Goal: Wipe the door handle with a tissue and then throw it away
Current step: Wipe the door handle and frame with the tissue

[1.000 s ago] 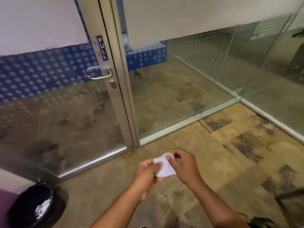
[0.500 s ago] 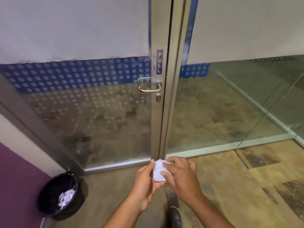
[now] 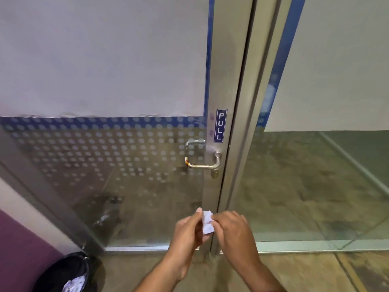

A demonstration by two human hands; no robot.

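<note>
Head view: I stand closer to the glass door than a second ago, and the door handle now sits almost straight ahead of me, above my hands, where before it was off to the upper left. That tells me the approach is nearly finished and the wiping has not started. The handle is a metal lever with a rusty spot at its left tip, mounted on the metal door frame just below a blue PULL sign.

The tissue, flat a second ago, is now scrunched into a small white wad. My left hand and right hand both pinch it, fingers narrowed around it, well below the handle and not touching it. I judge the next step is to lift the wad to the lever.

A black bin stands on the floor at the lower left, beside the purple wall. It already holds some crumpled white paper, and it looks like the place for the tissue afterwards.
</note>
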